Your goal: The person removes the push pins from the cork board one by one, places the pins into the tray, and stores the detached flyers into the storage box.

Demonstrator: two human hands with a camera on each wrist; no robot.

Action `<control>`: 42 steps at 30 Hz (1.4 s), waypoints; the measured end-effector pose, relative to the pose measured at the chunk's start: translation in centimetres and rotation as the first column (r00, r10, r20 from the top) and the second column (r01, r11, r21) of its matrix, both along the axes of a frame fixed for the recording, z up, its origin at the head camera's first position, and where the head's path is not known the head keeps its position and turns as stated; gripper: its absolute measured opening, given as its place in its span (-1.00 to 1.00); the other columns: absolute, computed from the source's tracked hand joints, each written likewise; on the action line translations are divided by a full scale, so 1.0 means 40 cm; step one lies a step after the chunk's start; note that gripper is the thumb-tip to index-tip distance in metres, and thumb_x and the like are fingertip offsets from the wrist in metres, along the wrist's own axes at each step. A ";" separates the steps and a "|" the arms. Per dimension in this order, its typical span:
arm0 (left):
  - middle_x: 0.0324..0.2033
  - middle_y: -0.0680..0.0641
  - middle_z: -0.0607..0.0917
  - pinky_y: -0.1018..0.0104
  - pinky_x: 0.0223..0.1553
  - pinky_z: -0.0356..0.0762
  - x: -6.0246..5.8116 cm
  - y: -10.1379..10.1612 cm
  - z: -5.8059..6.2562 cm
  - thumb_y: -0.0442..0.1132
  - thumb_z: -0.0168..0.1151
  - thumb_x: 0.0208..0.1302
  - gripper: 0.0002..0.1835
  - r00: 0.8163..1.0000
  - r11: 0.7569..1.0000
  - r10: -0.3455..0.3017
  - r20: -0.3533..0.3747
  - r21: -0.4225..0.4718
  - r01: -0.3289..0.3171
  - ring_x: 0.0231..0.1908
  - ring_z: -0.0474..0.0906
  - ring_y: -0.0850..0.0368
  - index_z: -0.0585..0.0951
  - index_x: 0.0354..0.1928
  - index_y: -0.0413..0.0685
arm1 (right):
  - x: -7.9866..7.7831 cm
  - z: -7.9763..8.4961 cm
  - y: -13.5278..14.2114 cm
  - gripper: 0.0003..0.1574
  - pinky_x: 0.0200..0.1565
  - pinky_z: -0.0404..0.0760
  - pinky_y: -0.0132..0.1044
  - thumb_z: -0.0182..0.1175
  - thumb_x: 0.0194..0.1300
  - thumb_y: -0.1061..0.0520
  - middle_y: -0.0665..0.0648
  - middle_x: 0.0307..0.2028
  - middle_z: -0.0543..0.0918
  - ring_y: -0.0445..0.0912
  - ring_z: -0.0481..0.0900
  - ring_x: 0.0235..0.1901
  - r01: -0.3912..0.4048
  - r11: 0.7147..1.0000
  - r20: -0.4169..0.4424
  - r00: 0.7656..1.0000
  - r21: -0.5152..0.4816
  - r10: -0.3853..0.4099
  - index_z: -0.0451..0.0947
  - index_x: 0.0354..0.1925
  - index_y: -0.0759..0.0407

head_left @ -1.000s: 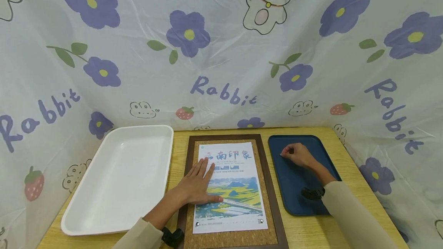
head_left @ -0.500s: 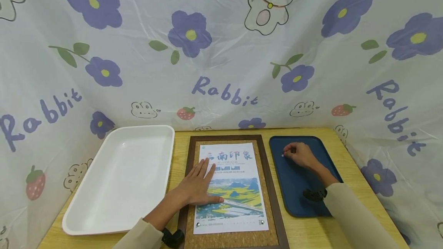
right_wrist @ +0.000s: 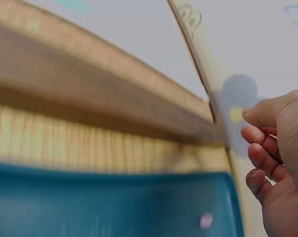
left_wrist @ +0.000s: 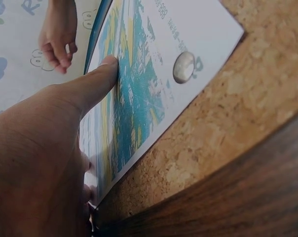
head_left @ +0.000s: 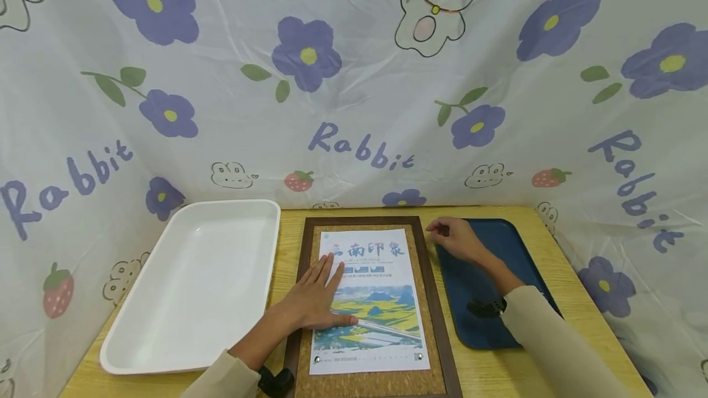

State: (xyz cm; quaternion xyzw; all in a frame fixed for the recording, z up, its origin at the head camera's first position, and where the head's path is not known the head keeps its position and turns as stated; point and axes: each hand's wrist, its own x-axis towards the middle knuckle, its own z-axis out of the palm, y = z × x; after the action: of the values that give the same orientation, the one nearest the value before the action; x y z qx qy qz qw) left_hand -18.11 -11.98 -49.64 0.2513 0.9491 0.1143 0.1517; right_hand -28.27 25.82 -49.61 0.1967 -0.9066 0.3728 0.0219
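My left hand (head_left: 315, 295) lies flat with spread fingers on a printed poster (head_left: 381, 275), pressing it against a brown-framed cork board (head_left: 365, 383). Silver thumbtacks (head_left: 317, 359) sit at the poster's two lower corners; one thumbtack (left_wrist: 184, 67) shows close up in the left wrist view. My right hand (head_left: 456, 239) is raised over the left edge of a dark blue tray (head_left: 487, 324), beside the board's frame. Its fingers are curled in, thumb near the index finger (right_wrist: 282, 143); I cannot tell whether something small is between them. A small pinkish thing (right_wrist: 205, 220) lies in the tray.
A large white tray (head_left: 188, 293) stands left of the board. Everything rests on a yellow wood-grain table (head_left: 575, 306). A white curtain (head_left: 359, 109) printed with flowers and rabbits encloses the back and sides.
My right hand has risen from the blue tray's surface and moved left toward the board's frame. My left hand keeps its place on the poster.
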 end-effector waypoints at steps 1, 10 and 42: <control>0.68 -0.34 -0.19 -0.22 0.62 -0.10 -0.001 0.001 -0.002 0.59 0.20 0.25 0.31 1.000 1.000 0.000 -0.001 -0.003 0.000 0.67 -0.25 -0.30 -0.05 0.72 -0.12 | 0.000 0.006 -0.014 -0.77 -0.21 0.63 -0.20 0.27 0.51 0.25 0.15 -0.20 0.75 -0.07 0.67 -0.24 -0.009 1.000 -0.005 1.000 -0.003 0.009 0.70 0.02 0.38; 0.68 -0.35 -0.19 -0.25 0.61 -0.12 -0.001 -0.001 -0.012 0.61 0.19 0.24 0.32 1.000 1.000 -0.017 -0.010 -0.013 0.017 0.67 -0.24 -0.32 -0.05 0.72 -0.13 | -0.021 0.042 -0.121 -0.78 -0.26 0.58 -0.25 0.29 0.50 0.27 0.15 -0.24 0.74 -0.09 0.61 -0.29 -0.118 0.992 -0.010 0.993 -0.037 0.117 0.71 0.01 0.40; 0.68 -0.34 -0.16 -0.23 0.61 -0.08 0.003 -0.007 -0.005 0.63 0.16 0.23 0.33 1.000 1.000 0.001 -0.029 -0.022 -0.002 0.67 -0.22 -0.30 -0.02 0.71 -0.17 | -0.093 -0.013 -0.480 -0.85 -0.25 0.62 -0.40 0.35 0.46 0.27 0.15 -0.29 0.76 -0.20 0.62 -0.36 -0.254 0.967 0.073 0.964 -0.018 0.255 0.76 -0.07 0.33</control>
State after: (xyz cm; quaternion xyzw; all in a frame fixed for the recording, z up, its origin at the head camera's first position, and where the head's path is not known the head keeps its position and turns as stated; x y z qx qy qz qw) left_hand -17.99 -12.27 -49.83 0.2506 0.9526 0.1002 0.1404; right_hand -31.98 6.62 -50.11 0.2974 -0.8724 0.3834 -0.0591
